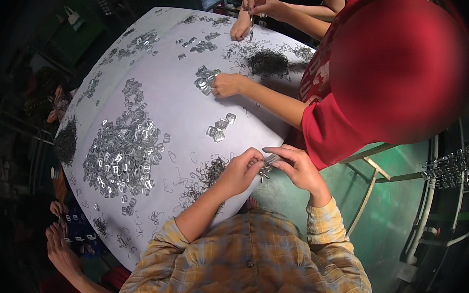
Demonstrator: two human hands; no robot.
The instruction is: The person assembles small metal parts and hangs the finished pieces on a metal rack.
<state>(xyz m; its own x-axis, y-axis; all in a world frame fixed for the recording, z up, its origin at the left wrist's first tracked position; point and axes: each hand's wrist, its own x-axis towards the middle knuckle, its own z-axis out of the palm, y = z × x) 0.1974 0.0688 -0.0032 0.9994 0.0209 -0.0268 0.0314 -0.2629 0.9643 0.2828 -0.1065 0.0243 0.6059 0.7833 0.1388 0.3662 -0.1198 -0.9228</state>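
Head camera view: I have the white table [168, 83] spreading away to the left, its near edge running down between the person's two forearms. The left hand [238, 171] sits above the tabletop near that edge, while the right hand [300, 169] is out over the green floor [389, 209], with a co-worker's red sleeve [324, 136] close by and crowding that side. I see more room to the left, where a bare strip of tabletop separates the big heap of silver buckles [121, 153] from the dark wire hooks [211, 172] beside the left wrist. A smaller buckle cluster [220, 127] lies beyond the hands.

For containers, I make out a pale handled bag [72, 18] at upper left; its contents are hidden from me.

Both hands bend inward and face each other in front of the plaid shirt [249, 255], thumbs and fingers pinched narrow around small metal pieces [269, 160]. I cannot tell which piece each fingertip grips.
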